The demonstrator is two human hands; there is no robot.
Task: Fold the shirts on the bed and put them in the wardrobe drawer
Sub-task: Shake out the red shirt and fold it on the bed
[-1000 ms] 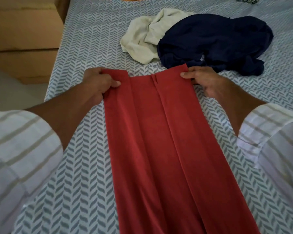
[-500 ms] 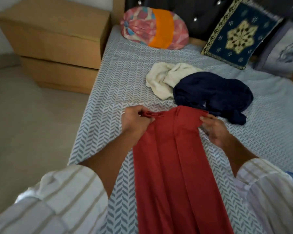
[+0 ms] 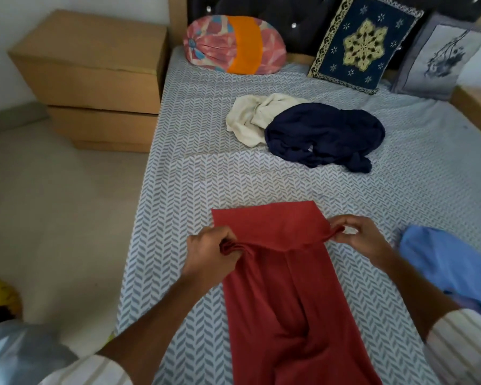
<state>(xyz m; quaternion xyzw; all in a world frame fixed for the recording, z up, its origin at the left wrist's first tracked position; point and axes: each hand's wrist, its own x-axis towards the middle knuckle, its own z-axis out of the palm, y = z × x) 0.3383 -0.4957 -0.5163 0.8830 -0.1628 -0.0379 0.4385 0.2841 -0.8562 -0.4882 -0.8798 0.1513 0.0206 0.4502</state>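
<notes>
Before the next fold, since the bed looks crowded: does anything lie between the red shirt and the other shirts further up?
Nothing visible does. Both hands, left hand and right hand, already grip the red shirt. Bare bedsheet separates it from the navy shirt and cream shirt.

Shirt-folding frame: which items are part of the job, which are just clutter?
Job:
red shirt, held by left hand and right hand
navy shirt
cream shirt
blue garment
bed

Lying about:
bolster
navy cushion
grey cushion
wooden drawers
</notes>
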